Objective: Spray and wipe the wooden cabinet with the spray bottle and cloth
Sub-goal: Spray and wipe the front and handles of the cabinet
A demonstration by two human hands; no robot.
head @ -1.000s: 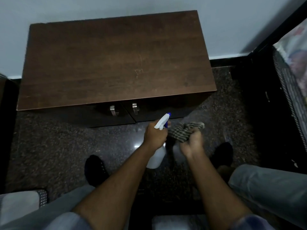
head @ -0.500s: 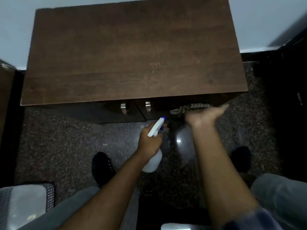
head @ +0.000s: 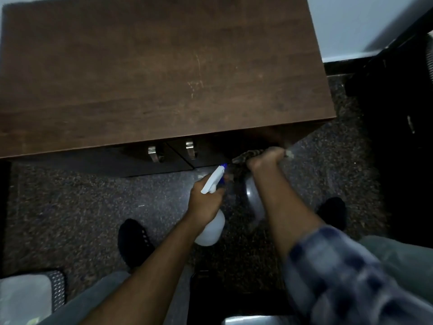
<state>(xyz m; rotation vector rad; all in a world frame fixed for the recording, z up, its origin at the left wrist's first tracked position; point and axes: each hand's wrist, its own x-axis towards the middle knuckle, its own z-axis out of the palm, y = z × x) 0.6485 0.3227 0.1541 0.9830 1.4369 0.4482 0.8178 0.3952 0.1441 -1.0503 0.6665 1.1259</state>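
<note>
In the head view, my left hand (head: 206, 200) gripped the spray bottle (head: 212, 227) by its neck, with the nozzle aimed at the wooden cabinet (head: 152, 78) front. Just to its right, my right hand (head: 264, 158) curled over the cloth (head: 246, 156) and held it against the cabinet's front, under the top's right end. My hands were near each other but apart.

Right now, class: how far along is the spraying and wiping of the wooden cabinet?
Done: nothing visibly; the cabinet top shows no wet streaks. In hand: the right hand presses the cloth against the front of the right door, while the left hand holds the spray bottle pointed there. Left, probably: the top and the left door.
</note>
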